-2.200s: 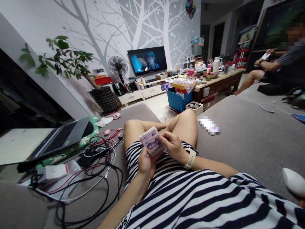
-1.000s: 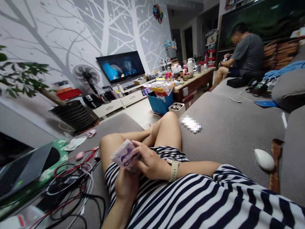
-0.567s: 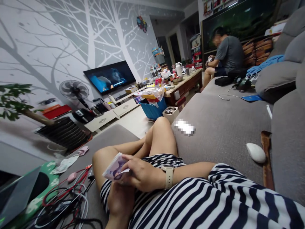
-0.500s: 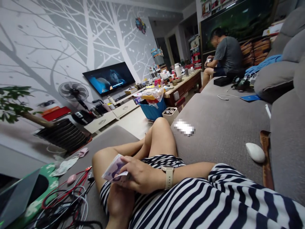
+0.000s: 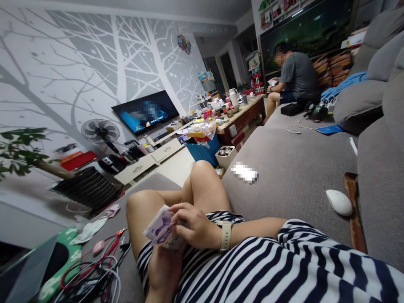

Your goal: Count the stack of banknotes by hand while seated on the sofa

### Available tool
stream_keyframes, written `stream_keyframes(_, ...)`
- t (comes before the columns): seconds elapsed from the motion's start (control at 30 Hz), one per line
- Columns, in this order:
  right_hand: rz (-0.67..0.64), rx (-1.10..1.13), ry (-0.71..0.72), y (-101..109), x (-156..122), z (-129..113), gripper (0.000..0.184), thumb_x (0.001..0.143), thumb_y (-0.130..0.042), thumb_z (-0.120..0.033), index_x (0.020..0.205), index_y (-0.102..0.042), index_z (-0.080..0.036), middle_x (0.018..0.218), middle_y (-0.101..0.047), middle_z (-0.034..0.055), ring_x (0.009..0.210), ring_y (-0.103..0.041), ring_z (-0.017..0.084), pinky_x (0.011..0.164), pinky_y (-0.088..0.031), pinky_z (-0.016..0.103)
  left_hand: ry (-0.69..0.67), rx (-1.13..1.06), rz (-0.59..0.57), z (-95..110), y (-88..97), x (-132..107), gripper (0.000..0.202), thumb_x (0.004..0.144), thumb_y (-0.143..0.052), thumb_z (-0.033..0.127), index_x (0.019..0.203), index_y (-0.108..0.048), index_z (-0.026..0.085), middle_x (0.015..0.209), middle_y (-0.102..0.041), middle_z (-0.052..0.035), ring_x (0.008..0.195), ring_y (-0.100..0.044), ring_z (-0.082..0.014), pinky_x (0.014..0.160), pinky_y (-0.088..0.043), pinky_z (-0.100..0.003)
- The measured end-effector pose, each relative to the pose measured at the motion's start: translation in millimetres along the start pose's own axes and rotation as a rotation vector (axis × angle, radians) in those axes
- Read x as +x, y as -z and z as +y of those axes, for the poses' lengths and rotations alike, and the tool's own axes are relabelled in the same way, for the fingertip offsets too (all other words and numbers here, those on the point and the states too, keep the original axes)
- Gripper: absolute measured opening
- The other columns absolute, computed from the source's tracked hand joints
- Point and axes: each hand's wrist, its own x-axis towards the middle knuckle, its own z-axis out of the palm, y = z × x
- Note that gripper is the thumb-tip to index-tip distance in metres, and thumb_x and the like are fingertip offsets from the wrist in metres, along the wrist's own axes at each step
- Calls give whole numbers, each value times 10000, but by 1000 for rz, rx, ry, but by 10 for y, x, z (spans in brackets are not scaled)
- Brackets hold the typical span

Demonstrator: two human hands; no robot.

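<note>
Purple banknotes (image 5: 162, 225) marked with a 5 are held over my lap, their upper edges fanned slightly apart. My left hand (image 5: 166, 267) is closed round the lower end of them, its fingertips partly hidden behind the notes. From the right, my right hand (image 5: 198, 229), with a pale watch strap (image 5: 226, 235) at its wrist, is closed with thumb and fingers pinching a note's edge. How many notes there are I cannot tell. Both hands are close together, just above the striped cloth (image 5: 240, 269).
Tangled cables (image 5: 97, 269) and a laptop-like panel (image 5: 28, 269) lie at left. On the sofa (image 5: 284, 168) are a white mouse-shaped object (image 5: 339, 203), a brown wooden stick (image 5: 355, 210) and a blurred white item (image 5: 244, 172). Another person (image 5: 296, 75) sits beyond, near a cluttered table (image 5: 246, 115).
My right fingers have shifted on the notes, and more of the purple face shows. The view has tilted slightly. The other person's hands have moved a little.
</note>
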Motion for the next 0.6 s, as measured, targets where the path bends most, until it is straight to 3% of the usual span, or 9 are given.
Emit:
stream_keyframes(0.17, 57, -80, 23, 5, 2, 4, 64, 823, -599, -245, 854, -612, -191, 1070, -607, 70, 1036, -560, 175, 957, -425, 334, 22, 43, 35, 17, -91, -13, 344, 820, -496, 244, 1127, -630, 321, 1166, -668, 2, 1171, -550, -189, 768, -565, -262)
stream_keyframes(0.37, 32, -183, 76, 27, -13, 26, 93, 821, -601, -279, 851, -597, -191, 847, -634, 38, 826, -569, 166, 827, -455, 304, 34, 49, 82, -39, -91, 6, 427, 775, -469, 158, 1095, -656, 369, 1119, -691, 48, 1153, -570, -213, 817, -571, -326)
stream_keyframes(0.6, -12, -197, 96, -1, -6, 31, 78, 801, -623, -261, 824, -602, -189, 815, -651, 31, 781, -582, 163, 778, -455, 280, 34, 64, 57, -67, -1, 7, 343, 814, -462, 205, 1041, -684, 333, 1067, -708, 27, 1103, -601, -185, 793, -562, -251)
